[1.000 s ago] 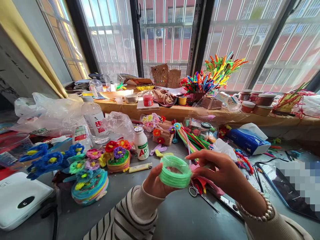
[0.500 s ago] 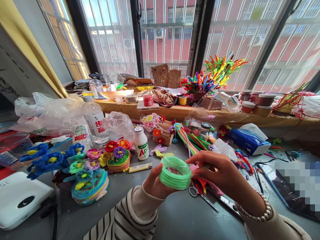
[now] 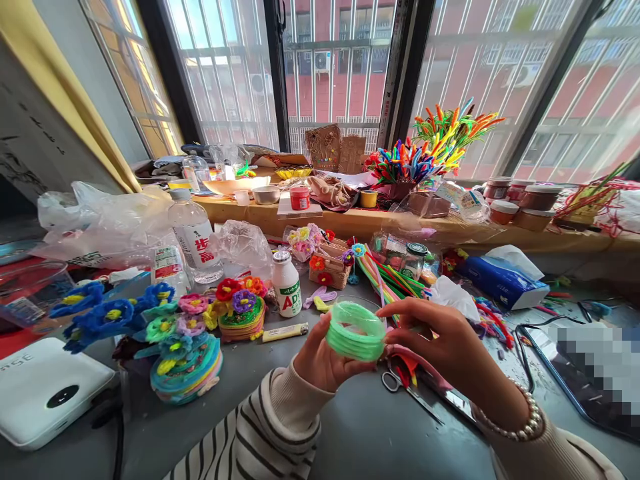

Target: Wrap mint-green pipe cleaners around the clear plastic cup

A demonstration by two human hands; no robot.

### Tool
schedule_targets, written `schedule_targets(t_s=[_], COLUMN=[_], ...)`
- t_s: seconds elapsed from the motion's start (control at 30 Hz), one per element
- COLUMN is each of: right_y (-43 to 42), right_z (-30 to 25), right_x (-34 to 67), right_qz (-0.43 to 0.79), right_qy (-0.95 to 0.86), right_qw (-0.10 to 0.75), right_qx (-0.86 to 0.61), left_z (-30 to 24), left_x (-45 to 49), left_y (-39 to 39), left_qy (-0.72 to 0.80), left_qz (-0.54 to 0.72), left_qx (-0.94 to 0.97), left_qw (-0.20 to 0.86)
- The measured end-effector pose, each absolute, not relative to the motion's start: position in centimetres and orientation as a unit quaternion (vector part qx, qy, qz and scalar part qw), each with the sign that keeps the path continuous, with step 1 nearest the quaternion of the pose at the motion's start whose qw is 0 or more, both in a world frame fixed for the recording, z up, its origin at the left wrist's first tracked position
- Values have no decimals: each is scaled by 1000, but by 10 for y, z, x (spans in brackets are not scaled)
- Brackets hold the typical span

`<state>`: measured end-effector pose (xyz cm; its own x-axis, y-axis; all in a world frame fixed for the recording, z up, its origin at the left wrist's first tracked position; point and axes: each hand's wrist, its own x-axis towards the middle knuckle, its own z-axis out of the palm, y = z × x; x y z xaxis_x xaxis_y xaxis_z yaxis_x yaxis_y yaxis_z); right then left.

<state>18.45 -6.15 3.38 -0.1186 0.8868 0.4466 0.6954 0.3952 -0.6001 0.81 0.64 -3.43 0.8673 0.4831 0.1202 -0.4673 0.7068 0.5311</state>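
My left hand (image 3: 323,360) grips a round clear cup wrapped in green pipe cleaner (image 3: 355,331), held above the grey table (image 3: 360,433). My right hand (image 3: 440,340) is closed on the cup's right side, fingers pinching at the green wrap. A pair of scissors (image 3: 400,387) and pink and red pipe cleaners (image 3: 415,370) lie just below the hands.
Pipe-cleaner flower coasters (image 3: 187,363) and blue flowers (image 3: 107,313) lie at left, by a white device (image 3: 43,390). A small white bottle (image 3: 289,285), lighter (image 3: 283,331), water bottle (image 3: 196,237), little basket (image 3: 330,267), tissue pack (image 3: 505,280) and loose pipe cleaners (image 3: 390,277) crowd the middle. A phone (image 3: 590,360) lies right.
Both hands lifted the green-wrapped cup slightly up and right. The view shifted a little; the things on the table stayed put.
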Motion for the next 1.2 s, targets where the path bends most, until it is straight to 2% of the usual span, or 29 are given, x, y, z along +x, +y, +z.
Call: schedule_targets(t_s=[0.5, 0.83, 0.97, 1.2], right_y=[-58, -55, -55, -53], right_z=[30, 24, 22, 21], right_x=[184, 186, 185, 187], right_qz=[98, 102, 87, 49], right_qy=[-733, -724, -728, -750], right_qw=[378, 361, 355, 338], right_qx=[-558, -579, -580, -567], left_z=[-50, -34, -35, -37], left_x=[16, 11, 10, 10], left_y=[18, 12, 9, 3], left_qy=[-9, 22, 68, 47], left_qz=[244, 243, 263, 289], left_qx=[276, 272, 296, 380], left_qw=[930, 931, 915, 877])
